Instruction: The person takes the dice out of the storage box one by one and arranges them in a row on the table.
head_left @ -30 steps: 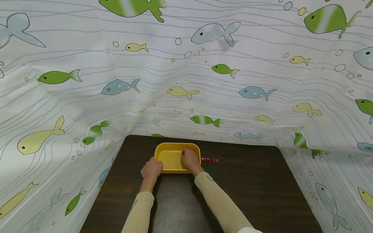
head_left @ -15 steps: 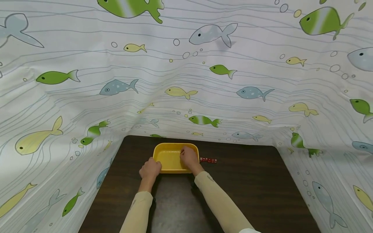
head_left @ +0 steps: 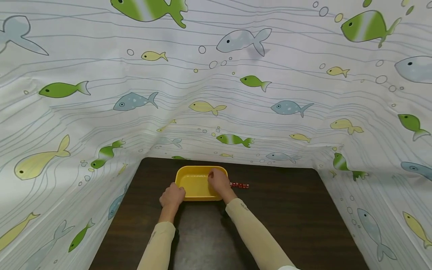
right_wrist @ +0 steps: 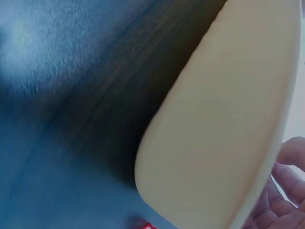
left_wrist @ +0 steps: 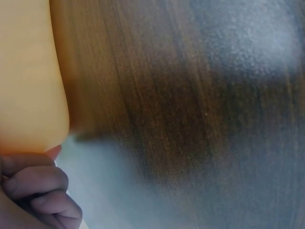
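A yellow tray (head_left: 195, 182) sits at the far part of the dark table. My left hand (head_left: 172, 195) grips its near left corner. In the left wrist view the curled fingers of my left hand (left_wrist: 40, 191) lie against the tray's wall (left_wrist: 28, 76). My right hand (head_left: 219, 182) reaches over the near right rim into the tray, fingers bent together; a small reddish spot, like a red die, shows at the fingertips. In the right wrist view the tray wall (right_wrist: 219, 109) hides the fingertips of my right hand (right_wrist: 281, 200). Several red dice (head_left: 240, 185) stand in a row just right of the tray.
The dark wooden table (head_left: 287, 217) extends towards me and to the right. A white sheet printed with fish (head_left: 236, 112) encloses its back and both sides. One red die (right_wrist: 149, 226) shows at the bottom of the right wrist view.
The whole head view has shifted slightly, so the scene sits a little further left. Both hands keep their places on and in the tray; the right fingers shift only slightly.
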A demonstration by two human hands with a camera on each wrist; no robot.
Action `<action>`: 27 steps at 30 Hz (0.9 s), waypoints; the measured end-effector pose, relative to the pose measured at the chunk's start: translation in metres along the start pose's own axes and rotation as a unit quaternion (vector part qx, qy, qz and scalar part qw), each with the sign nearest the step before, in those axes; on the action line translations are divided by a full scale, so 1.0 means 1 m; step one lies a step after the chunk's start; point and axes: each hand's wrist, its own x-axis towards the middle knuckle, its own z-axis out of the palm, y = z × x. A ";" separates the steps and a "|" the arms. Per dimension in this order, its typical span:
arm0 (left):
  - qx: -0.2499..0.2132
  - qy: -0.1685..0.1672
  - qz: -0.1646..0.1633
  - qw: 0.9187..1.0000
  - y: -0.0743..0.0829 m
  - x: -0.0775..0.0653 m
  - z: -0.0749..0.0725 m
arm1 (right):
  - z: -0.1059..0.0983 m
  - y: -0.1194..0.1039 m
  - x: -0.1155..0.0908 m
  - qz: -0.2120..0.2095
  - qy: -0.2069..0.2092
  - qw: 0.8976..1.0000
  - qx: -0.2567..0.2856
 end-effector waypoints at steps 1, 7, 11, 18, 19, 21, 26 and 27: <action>0.000 -0.001 0.001 1.000 0.000 0.000 0.000 | -0.002 0.000 0.000 0.000 0.000 1.000 -0.003; -0.005 -0.001 0.005 1.000 0.000 -0.002 -0.001 | -0.013 -0.001 0.001 -0.001 0.008 1.000 -0.002; -0.008 -0.001 0.004 1.000 0.000 -0.002 -0.001 | -0.022 0.000 0.000 0.005 0.024 1.000 0.016; -0.009 -0.003 -0.002 1.000 0.000 -0.001 0.000 | -0.034 0.007 -0.002 0.027 0.043 0.998 0.023; -0.009 -0.004 -0.003 1.000 0.000 -0.001 0.000 | -0.035 0.009 -0.002 0.032 0.045 0.998 0.025; -0.010 -0.004 -0.004 1.000 0.000 -0.001 0.000 | -0.038 0.014 -0.001 0.041 0.051 0.997 0.031; -0.008 -0.002 -0.006 1.000 0.000 0.001 0.001 | -0.048 0.024 0.001 0.051 0.062 0.996 0.038; -0.007 -0.002 -0.007 1.000 0.000 0.001 0.001 | -0.051 0.026 0.001 0.052 0.065 0.996 0.037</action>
